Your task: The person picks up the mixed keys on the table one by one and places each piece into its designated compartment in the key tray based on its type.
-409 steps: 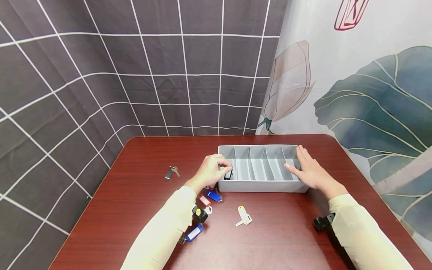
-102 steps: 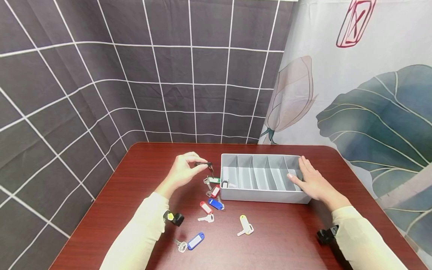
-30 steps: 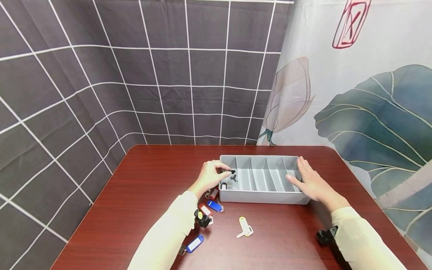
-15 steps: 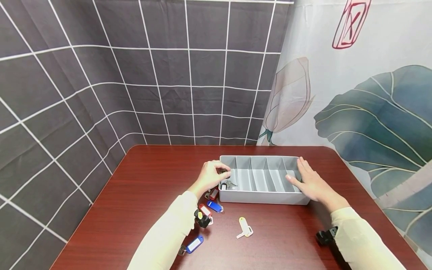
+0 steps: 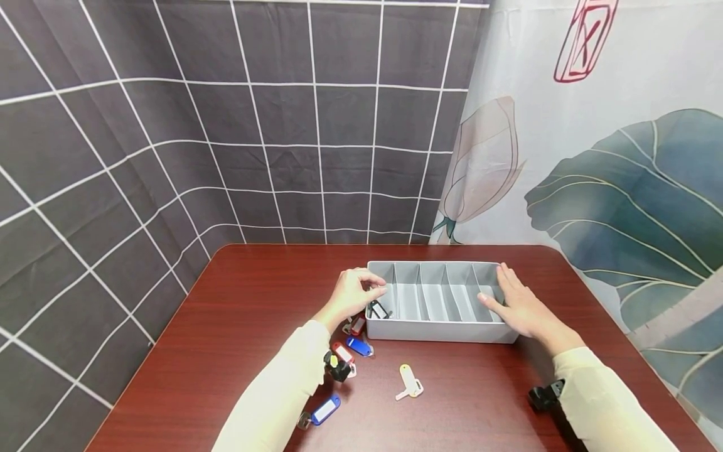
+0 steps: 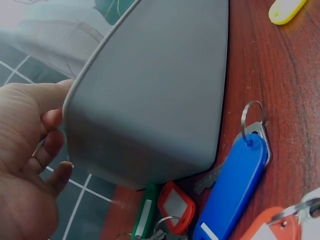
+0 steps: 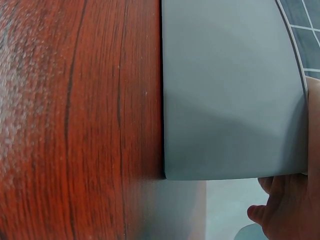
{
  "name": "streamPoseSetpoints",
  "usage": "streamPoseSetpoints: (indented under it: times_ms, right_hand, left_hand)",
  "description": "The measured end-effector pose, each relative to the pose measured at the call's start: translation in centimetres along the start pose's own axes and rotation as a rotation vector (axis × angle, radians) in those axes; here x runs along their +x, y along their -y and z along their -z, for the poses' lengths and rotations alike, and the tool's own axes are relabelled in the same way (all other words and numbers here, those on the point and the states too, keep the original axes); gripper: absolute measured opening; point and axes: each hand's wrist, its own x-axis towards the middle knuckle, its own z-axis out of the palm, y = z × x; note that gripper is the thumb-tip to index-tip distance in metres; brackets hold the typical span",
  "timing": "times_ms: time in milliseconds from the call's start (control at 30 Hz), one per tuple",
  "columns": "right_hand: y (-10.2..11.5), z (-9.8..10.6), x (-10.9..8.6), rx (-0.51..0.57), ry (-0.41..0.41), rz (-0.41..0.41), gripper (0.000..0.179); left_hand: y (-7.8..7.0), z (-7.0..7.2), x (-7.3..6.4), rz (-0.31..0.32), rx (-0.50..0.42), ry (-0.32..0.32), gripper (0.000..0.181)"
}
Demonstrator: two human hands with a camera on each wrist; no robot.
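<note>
A grey divided tray [image 5: 440,331] stands on the table. In the head view my left hand [image 5: 351,295] is over its left end, fingers loosely bent, with nothing between thumb and fingertips. Below those fingertips, black key tags [image 5: 379,309] with keys lie at the front of the leftmost compartment, partly overlapping. The left wrist view shows the hand [image 6: 25,155] beside the tray's rim, its fingertips hidden behind the wall. My right hand [image 5: 522,298] rests on the tray's right end, fingers straight along the outside and thumb over the rim.
Left of and before the tray lie red key tags [image 5: 358,325], a blue key tag [image 5: 359,346], a green key tag [image 6: 145,212] and, nearer, another blue key tag [image 5: 326,410]. A yellow key tag [image 5: 408,376] with its key lies in front. Curtains hang behind the table [image 5: 463,414].
The black key tag that lay on the table at the left was carried by my left hand into the leftmost compartment and let go there. My right hand has stayed on the tray.
</note>
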Motion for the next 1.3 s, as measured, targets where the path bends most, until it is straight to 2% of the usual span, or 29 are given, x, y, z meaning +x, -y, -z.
streamPoseSetpoints:
  times_ms: [233,633,967,1300]
  right_hand:
    - [0.2,0.1,0.0,0.009,0.006,-0.003,0.094]
    - [-0.2,-0.2,0.2,0.004,0.003,-0.008,0.094]
    - [-0.1,0.2,0.2,0.000,0.026,-0.018,0.096]
    - [-0.3,0.0,0.3,-0.009,0.030,-0.012,0.095]
  left_hand:
    - [-0.6,1.1,0.1,-0.040,-0.004,-0.019,0.012]
    - [-1.2,2.9,0.1,-0.061,0.011,-0.028,0.013]
    - [-1.2,5.0,-0.6,-0.052,0.038,-0.054,0.012]
    - [-0.8,6.8,-1.9,-0.021,0.044,-0.043,0.016]
